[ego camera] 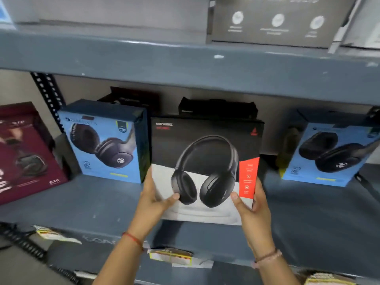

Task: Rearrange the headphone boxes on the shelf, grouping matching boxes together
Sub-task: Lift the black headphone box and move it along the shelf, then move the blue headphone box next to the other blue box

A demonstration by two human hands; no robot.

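Observation:
A black and white headphone box with a red side panel [205, 153] is held upright in front of the grey shelf [102, 204]. My left hand [156, 198] grips its lower left edge and my right hand [250, 204] grips its lower right corner. One blue headphone box [107, 140] stands just left of it, a second matching blue box [329, 153] stands at the right. A maroon box [26, 153] leans at the far left. Two black boxes, the left black box [131, 98] and the right black box [218, 109], stand at the back, partly hidden.
The upper shelf board [185, 64] hangs low over the boxes, with a grey box [275, 19] on top. A perforated upright [49, 93] rises at the back left. Paper price tags [170, 256] stick to the shelf's front lip. Bare shelf lies between the held box and the right blue box.

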